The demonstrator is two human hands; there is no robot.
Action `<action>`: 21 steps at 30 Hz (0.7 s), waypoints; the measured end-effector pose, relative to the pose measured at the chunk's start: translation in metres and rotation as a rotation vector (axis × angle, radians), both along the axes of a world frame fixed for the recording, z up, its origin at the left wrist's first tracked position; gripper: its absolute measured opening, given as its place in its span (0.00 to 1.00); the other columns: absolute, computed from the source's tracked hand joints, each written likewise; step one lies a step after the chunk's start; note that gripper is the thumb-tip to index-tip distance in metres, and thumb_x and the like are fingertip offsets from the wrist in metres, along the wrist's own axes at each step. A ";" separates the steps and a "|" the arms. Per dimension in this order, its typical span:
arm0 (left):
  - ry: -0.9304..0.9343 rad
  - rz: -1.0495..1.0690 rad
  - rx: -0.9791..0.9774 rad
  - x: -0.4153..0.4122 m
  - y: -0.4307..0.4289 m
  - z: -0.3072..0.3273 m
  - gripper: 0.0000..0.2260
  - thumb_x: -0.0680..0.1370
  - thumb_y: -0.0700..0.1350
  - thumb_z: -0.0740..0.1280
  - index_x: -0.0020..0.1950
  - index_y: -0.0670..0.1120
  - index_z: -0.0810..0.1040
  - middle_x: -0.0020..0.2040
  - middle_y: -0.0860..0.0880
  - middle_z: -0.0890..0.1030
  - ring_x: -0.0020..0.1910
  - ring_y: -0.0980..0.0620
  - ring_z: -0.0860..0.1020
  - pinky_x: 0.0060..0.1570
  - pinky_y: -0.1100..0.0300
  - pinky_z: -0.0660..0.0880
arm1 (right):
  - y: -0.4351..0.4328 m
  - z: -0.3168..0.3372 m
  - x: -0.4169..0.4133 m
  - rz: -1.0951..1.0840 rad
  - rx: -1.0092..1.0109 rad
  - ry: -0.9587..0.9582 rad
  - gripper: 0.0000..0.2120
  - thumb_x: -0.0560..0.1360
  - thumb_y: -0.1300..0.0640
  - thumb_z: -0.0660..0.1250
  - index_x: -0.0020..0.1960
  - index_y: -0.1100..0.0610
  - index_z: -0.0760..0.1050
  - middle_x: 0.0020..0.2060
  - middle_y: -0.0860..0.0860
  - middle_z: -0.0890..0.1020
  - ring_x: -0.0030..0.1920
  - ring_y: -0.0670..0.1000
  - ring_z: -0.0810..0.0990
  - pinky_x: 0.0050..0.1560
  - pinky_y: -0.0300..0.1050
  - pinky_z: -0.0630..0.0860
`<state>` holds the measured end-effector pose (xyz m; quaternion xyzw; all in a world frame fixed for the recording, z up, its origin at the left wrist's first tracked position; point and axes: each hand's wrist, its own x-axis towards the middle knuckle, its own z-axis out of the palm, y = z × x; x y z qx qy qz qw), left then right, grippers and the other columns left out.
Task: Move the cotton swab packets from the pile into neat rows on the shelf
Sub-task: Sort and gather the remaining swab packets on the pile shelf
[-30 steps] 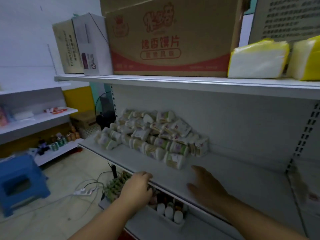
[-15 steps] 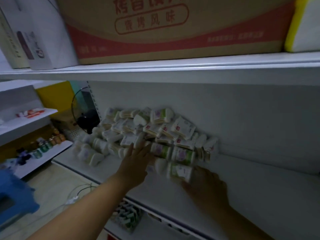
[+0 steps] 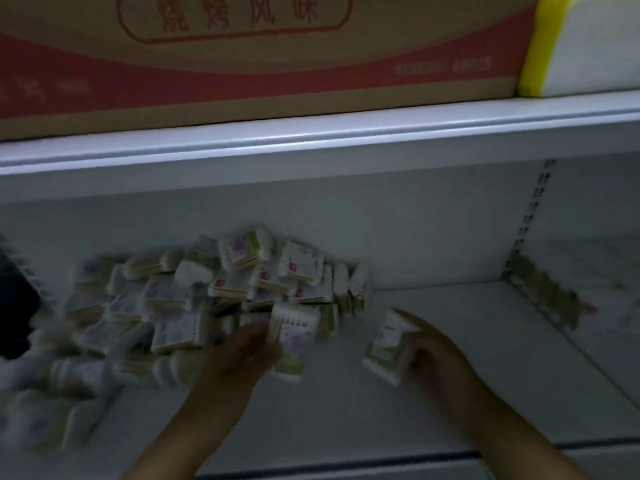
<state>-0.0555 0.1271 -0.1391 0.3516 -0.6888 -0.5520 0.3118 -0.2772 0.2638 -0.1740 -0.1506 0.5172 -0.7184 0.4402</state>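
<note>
- White metal shelf [image 3: 467, 341] in dim light; upper shelf [image 3: 346, 129] carries a red-and-brown cardboard box [image 3: 242, 71] and, far right, a yellow-and-white pack [image 3: 581, 43].
- Pile of cotton swab packets [image 3: 194, 296] heaped on the shelf's left half against the back wall, jumbled.
- Left hand [image 3: 239, 355] at the pile's front right edge, fingertips against a purple-and-green packet [image 3: 294, 341]; too blurred to tell whether they grip.
- Right hand [image 3: 433, 351] just right of the pile, fingers curled round a green-edged packet [image 3: 382, 344], forefinger straight along its top; packet tilted, apart from the pile.
- Brown stain [image 3: 547, 292] in the back right corner.

Probably shop: slotted retail shelf [image 3: 450, 344], stocked carton [image 3: 242, 84] above.
</note>
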 end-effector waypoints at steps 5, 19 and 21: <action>0.209 -0.136 0.757 -0.047 0.037 -0.023 0.13 0.69 0.49 0.66 0.50 0.45 0.80 0.42 0.43 0.85 0.38 0.45 0.81 0.33 0.52 0.80 | 0.056 -0.002 0.020 -0.128 -0.073 -0.298 0.19 0.65 0.56 0.65 0.54 0.62 0.80 0.47 0.63 0.83 0.42 0.64 0.83 0.38 0.59 0.81; -0.020 -0.624 1.115 -0.195 0.212 -0.016 0.19 0.79 0.53 0.59 0.46 0.39 0.81 0.38 0.38 0.83 0.31 0.43 0.83 0.24 0.45 0.78 | 0.264 0.026 -0.050 -0.500 -0.114 -0.277 0.20 0.73 0.47 0.62 0.57 0.61 0.76 0.46 0.61 0.84 0.45 0.58 0.83 0.42 0.51 0.80; -0.054 -0.728 1.130 -0.222 0.249 -0.013 0.21 0.76 0.55 0.62 0.42 0.38 0.84 0.38 0.38 0.83 0.31 0.43 0.83 0.23 0.46 0.78 | 0.307 0.029 -0.071 -0.537 -0.135 -0.263 0.20 0.77 0.47 0.59 0.57 0.62 0.76 0.45 0.62 0.84 0.43 0.58 0.84 0.41 0.50 0.81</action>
